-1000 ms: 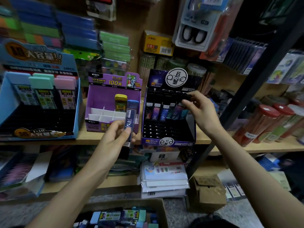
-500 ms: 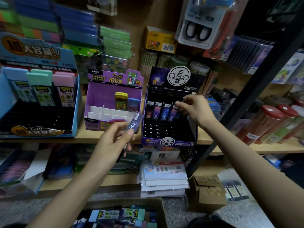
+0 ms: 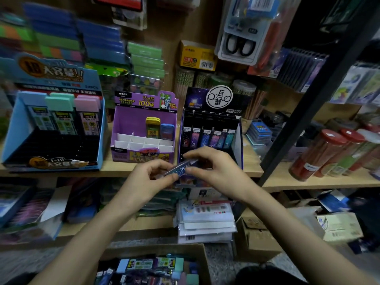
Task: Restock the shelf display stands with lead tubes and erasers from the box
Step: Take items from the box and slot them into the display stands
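In front of the black display stand (image 3: 200, 101), the left hand (image 3: 151, 178) and right hand (image 3: 214, 171) each pinch an end of one lead tube (image 3: 181, 167). Probably the pass lets the right hand seat it upright in a free slot.

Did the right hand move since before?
Yes. The right hand dropped from the tube row of the black stand, down and leftward, to its front edge, now pinching the lead tube with the left hand.
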`<move>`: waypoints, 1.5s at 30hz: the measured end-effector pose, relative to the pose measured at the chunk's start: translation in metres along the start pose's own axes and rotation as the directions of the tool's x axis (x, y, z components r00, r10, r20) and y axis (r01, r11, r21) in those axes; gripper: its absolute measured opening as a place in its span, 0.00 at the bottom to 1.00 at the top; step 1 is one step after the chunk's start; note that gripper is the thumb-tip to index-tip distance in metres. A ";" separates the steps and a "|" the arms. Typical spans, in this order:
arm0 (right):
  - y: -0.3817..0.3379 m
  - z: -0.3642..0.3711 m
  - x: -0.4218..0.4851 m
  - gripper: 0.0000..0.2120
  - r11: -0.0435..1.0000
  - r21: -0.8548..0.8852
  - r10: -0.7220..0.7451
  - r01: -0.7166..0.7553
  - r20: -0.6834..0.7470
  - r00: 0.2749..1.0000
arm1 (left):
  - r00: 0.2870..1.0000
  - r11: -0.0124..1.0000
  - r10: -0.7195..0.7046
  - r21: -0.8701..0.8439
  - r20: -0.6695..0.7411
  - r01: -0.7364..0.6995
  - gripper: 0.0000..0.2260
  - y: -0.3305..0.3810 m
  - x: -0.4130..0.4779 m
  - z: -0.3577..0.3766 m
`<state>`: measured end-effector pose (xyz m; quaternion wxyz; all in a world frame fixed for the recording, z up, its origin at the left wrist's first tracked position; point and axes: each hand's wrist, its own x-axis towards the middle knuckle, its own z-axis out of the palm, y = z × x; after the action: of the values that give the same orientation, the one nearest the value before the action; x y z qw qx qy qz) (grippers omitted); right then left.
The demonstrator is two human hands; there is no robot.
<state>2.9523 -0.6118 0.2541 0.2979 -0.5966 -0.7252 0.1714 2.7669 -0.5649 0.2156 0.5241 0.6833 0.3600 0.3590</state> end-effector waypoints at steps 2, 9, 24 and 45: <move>0.000 0.001 -0.004 0.09 0.988 0.136 0.074 -0.072 -0.013 0.997 | 1.000 1.000 0.013 0.013 0.017 -0.013 0.06 0.000 -0.002 -0.002; -0.007 0.017 -0.021 0.06 0.710 0.672 0.313 -0.209 -0.036 0.949 | 0.986 0.947 -0.050 -0.322 -0.157 -0.003 0.14 0.005 -0.004 -0.011; -0.024 0.013 -0.013 0.08 0.831 0.548 0.203 -0.094 -0.142 0.969 | 0.985 0.984 0.172 0.046 0.018 -0.173 0.07 0.001 0.004 0.015; 0.088 -0.078 0.027 0.08 0.999 0.036 0.024 -0.011 -0.385 0.923 | 0.960 0.572 0.270 0.814 -0.068 -0.104 0.37 -0.034 0.043 0.034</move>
<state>3.0663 -0.5738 0.2665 0.4428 -0.6202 -0.6442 0.0658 2.8135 -0.5368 0.1806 0.0831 0.8434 0.4551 0.2732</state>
